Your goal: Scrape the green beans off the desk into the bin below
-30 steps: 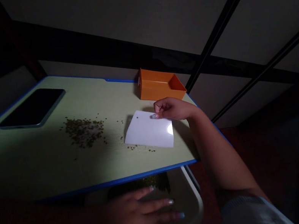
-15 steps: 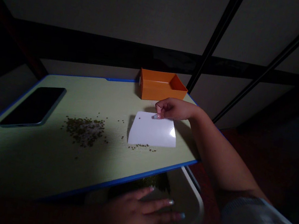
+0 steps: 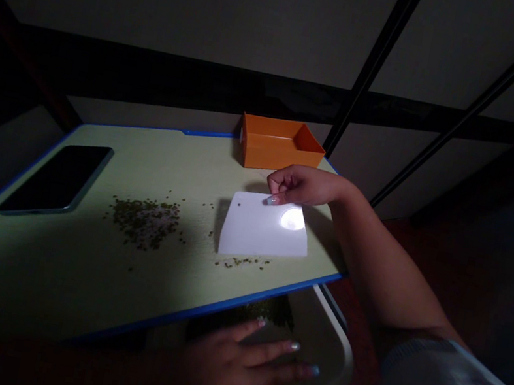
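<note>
My right hand (image 3: 300,187) pinches the top edge of a white plastic scraper (image 3: 260,229) between thumb and bent fingers. The scraper is tilted on the table, its lower edge beside a thin line of small greenish-brown flakes (image 3: 242,263). To the left lies a larger pile of the same flakes (image 3: 145,222), mixed with paler bits. My left hand (image 3: 240,369) is spread open and palm down below the table edge, over a white bin (image 3: 344,347). More dark greenish flakes (image 3: 273,311) show in the bin. Whether the left hand touches the bin, I cannot tell.
An orange open box (image 3: 283,157) stands at the table's back right corner. A dark phone (image 3: 57,180) lies at the left. The pale table (image 3: 144,156) has a blue rim. Cabinet panels (image 3: 195,2) rise right behind it.
The scraper's lower edge has come slightly nearer to the table's front edge, with the line of flakes shifting the same way. My left hand stays in nearly the same place.
</note>
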